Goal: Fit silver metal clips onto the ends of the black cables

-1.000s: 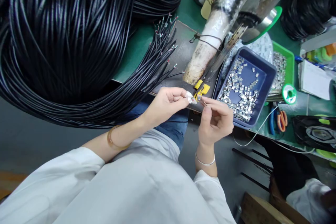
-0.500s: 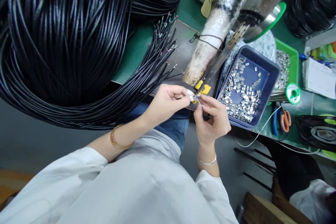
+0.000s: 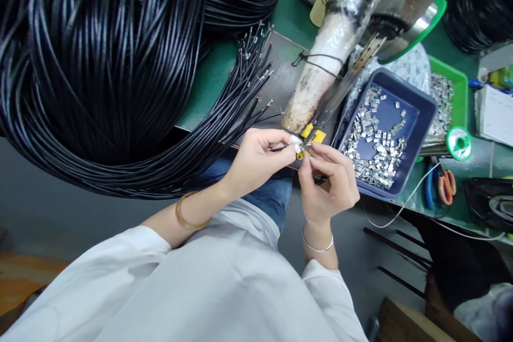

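My left hand (image 3: pixel 266 157) is closed, thumb and index finger pinching a black cable (image 3: pixel 277 148) close to its end. Something white covers that index fingertip. A small metallic piece (image 3: pixel 305 146) shows at the cable's end, between both hands. My right hand (image 3: pixel 331 176) is closed beside it, thumb and fingertips drawn together; what they grip is too small to make out. Just beyond my fingertips are yellow tool parts (image 3: pixel 319 136), partly hidden by the hands.
A thick bundle of black cables (image 3: pixel 108 64) fills the left, its stripped ends (image 3: pixel 256 77) pointing rightward. A wrapped tube (image 3: pixel 316 75) slants over the board. At right are a blue tray (image 3: pixel 417 99) of metal shells, a green tray (image 3: pixel 461 96), pliers (image 3: pixel 445 187) and a spool (image 3: pixel 459 144).
The view has shifted slightly, so the trays appear farther right. Both hands keep their pinch close together, with a small shift of the right fingertips around the metallic piece.
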The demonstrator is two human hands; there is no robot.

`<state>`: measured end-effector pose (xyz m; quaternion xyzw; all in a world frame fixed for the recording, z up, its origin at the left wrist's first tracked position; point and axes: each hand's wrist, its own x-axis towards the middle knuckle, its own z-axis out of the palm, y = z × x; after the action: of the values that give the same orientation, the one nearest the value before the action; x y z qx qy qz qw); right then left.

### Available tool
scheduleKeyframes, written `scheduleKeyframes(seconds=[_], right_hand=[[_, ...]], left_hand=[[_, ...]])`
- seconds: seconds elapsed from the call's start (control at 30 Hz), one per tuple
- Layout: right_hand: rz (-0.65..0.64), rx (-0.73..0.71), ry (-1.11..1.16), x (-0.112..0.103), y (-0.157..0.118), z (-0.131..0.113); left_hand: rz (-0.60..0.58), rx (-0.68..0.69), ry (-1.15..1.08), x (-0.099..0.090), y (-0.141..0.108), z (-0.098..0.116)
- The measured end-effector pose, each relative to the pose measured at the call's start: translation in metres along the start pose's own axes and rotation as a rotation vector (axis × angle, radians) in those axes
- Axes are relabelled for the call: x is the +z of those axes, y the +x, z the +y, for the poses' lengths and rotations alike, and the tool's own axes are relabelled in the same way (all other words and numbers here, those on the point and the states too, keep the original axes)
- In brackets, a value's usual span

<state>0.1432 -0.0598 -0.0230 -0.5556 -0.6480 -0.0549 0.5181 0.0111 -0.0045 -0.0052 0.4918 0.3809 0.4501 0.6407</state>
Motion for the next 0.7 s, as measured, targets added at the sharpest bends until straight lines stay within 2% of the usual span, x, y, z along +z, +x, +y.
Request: scheduleKeyframes(seconds=[0.3,0.57,0.7], right_hand=[[-0.012,0.036,0.038,0.001,-0.002,0.003],[-0.013,0.028,0.027,0.0,0.002,0.0],[-0.022,0.009,0.022,-0.001,0.001,0.0]], left_hand=[[-0.002,-0.038,0.062,-0.002,0.001,-0.005],[0.0,-0.017,0.052,-0.001,0.0,0.003],[-0.004,-0.051,0.028,-0.001,-0.001,0.008]])
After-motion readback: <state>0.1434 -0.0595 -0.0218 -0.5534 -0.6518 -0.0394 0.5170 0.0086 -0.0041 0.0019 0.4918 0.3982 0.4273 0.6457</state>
